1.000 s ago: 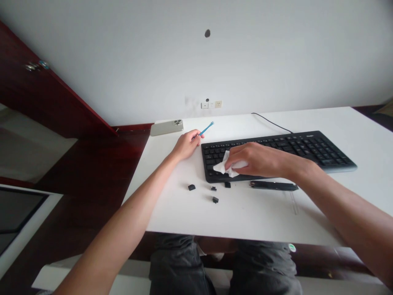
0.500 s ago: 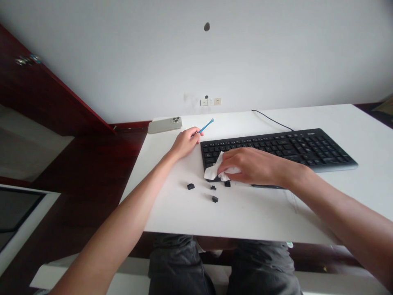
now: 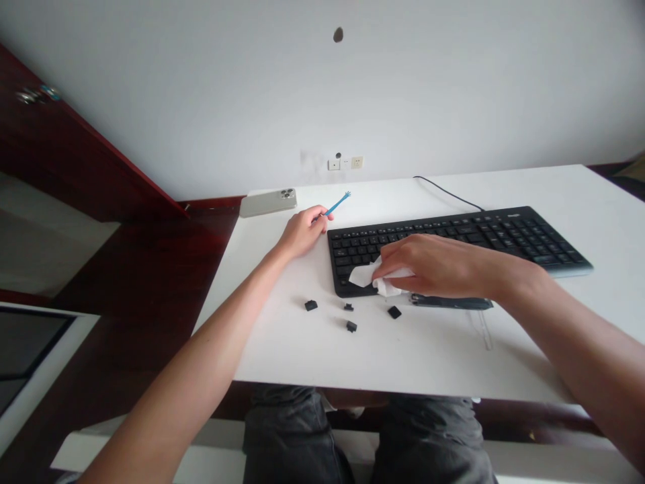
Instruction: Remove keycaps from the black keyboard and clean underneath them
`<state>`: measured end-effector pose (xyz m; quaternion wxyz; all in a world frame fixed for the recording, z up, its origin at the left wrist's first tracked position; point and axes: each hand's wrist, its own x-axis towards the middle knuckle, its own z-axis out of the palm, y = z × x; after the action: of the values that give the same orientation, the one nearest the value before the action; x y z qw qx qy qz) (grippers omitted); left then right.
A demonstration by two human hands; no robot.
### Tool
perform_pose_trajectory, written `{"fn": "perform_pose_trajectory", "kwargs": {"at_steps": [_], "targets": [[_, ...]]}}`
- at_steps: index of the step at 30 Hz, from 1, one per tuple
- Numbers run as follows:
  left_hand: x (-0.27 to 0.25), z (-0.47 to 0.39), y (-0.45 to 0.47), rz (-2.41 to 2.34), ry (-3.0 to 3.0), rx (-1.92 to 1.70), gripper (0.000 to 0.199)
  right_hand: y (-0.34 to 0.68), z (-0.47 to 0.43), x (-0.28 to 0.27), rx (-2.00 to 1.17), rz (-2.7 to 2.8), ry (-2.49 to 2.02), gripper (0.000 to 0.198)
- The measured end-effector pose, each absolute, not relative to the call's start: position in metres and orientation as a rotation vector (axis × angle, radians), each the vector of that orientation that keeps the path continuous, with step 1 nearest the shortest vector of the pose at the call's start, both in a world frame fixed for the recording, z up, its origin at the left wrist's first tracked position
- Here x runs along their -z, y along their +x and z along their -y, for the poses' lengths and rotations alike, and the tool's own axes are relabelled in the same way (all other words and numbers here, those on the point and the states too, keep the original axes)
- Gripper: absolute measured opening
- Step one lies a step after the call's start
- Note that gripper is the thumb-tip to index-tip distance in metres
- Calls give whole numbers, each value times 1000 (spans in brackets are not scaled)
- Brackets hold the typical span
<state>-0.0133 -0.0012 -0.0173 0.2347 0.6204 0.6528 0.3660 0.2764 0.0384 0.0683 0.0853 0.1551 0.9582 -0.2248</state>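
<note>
With my right hand I pinch a crumpled white tissue between thumb and fingertips, the fingers drawn together and curled downward. The tissue lies over the front edge of the black keyboard, near its left corner, and hides the keys there, so I can't tell which places stand bare.

My left hand has thumb and fingers closed around a slim blue tool, its splayed tip pointing away from me, off the keyboard. That hand rests just beside the keyboard's far left corner; whether it touches, I can't make out.

Nearer me on the white table lie three black keycaps, with a fourth keycap to their right, just below the tissue. A narrow black object sits along the keyboard's front edge, partly under my right hand, with a thin clear loop beside it. Farther out are the phone and the keyboard's cable.

I take the step in hand to be wiping that corner while some keycaps are off. The next move, I judge, calls for a light pinch and short strokes along the edge, without snagging the tissue on the keys or brushing the nearest keycap aside.
</note>
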Motion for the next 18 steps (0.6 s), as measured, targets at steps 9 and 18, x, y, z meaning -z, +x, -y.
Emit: {"fn": "perform_pose_trajectory", "kwargs": {"at_steps": [9, 18], "targets": [[17, 1, -13, -1797, 1706, -1002, 26, 268, -38, -55, 770, -2968, 404, 29], [17, 0, -13, -1822, 1714, -984, 26, 268, -45, -54, 816, -2944, 318, 31]]}}
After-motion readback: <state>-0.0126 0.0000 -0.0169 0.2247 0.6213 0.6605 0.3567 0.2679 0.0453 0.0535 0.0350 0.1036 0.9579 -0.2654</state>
